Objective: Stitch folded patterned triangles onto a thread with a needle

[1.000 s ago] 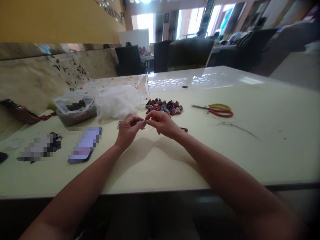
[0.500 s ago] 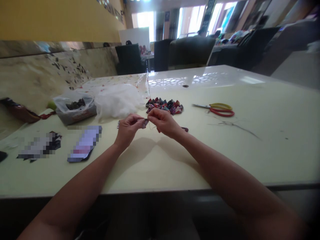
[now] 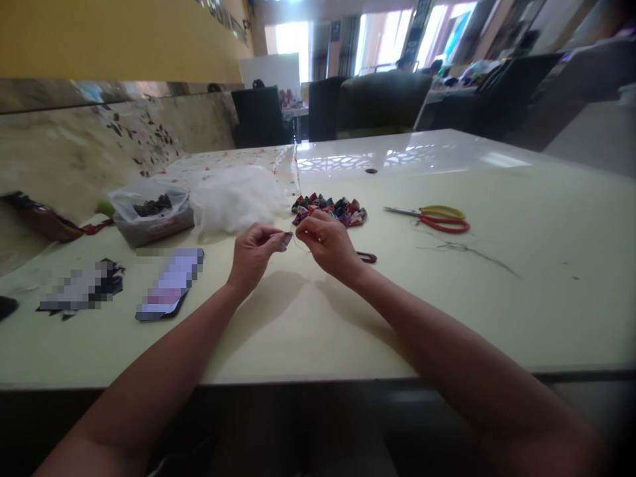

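Note:
My left hand (image 3: 254, 254) pinches a small piece of patterned fabric (image 3: 287, 240), most of it hidden by the fingers. Close beside it on the right, my right hand (image 3: 325, 240) is closed at the fingertips; a thin thread (image 3: 299, 247) hangs near them. Whether a needle is between those fingertips is too small to see. Just behind my right hand lies a cluster of small colourful fabric puffs (image 3: 350, 211). A dark reddish-brown loop-shaped tool (image 3: 368, 257) sticks out from behind my right wrist.
Scissors (image 3: 432, 217) with yellow and red handles lie right, near loose threads (image 3: 462, 248). Left are a phone (image 3: 171, 285), dark fabric pieces (image 3: 110, 278), a bag of dark bits (image 3: 152, 225) and white stuffing (image 3: 238, 199). Chairs (image 3: 382, 106) stand beyond the table (image 3: 497, 318).
My hands have moved slightly apart, and less of the fabric piece shows at my left hand. The whole view has shifted a little.

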A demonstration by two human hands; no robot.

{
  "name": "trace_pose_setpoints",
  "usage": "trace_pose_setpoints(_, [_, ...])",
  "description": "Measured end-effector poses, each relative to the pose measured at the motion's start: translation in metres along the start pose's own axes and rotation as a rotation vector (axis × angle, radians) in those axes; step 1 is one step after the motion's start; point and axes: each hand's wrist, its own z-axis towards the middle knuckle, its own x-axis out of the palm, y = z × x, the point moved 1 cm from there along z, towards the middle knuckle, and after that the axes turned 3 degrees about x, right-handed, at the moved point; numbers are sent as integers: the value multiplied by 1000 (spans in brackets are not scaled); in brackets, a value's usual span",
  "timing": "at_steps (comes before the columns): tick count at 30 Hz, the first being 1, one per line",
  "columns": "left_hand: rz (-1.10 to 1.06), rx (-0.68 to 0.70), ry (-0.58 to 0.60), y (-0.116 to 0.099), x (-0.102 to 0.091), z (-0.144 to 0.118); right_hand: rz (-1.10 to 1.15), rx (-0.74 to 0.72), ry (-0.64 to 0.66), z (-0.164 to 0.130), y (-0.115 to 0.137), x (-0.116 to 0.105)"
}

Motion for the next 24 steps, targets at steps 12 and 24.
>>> trace_pose_setpoints(12, [21, 35, -5, 0, -1, 0, 13, 23, 11, 1, 3, -2])
trace_pose_setpoints(24, [43, 63, 1, -1, -1, 0, 5, 7, 25, 1, 2, -1])
